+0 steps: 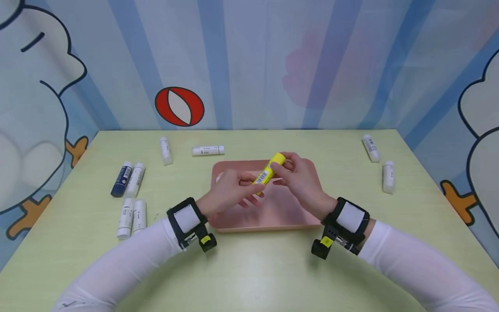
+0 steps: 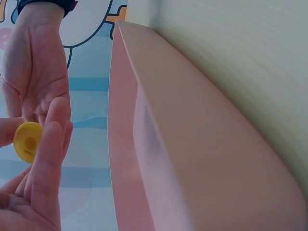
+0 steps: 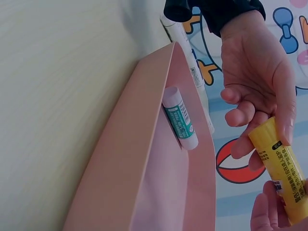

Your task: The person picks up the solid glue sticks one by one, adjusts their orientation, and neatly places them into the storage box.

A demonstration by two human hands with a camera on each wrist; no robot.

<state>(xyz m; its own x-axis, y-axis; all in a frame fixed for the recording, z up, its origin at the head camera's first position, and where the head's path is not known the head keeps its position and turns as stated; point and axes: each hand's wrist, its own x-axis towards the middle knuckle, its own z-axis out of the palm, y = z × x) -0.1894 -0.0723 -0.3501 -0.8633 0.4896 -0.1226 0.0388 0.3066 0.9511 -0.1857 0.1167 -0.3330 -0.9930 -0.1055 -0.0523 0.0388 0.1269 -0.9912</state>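
Observation:
Above the pink tray [image 1: 273, 212] a yellow glue stick [image 1: 267, 172] is held at a slant between both hands. My left hand [image 1: 230, 193] pinches its lower end between thumb and fingers, and my right hand [image 1: 302, 180] grips the upper end. Printed text along the yellow barrel shows in the right wrist view, while the left wrist view looks at its round yellow end [image 2: 28, 142]. Inside the tray, a white glue stick with a teal label [image 3: 179, 118] lies by the wall; in the head view the left hand mostly hides it.
On the table's left lie a dark blue glue stick [image 1: 121, 180] and several white ones [image 1: 135, 180]. Two more white tubes, one upright-pointing [image 1: 165, 151] and one sideways [image 1: 208, 150], lie behind the tray. At the right are two others [image 1: 371, 148]. A patterned backdrop stands behind the table.

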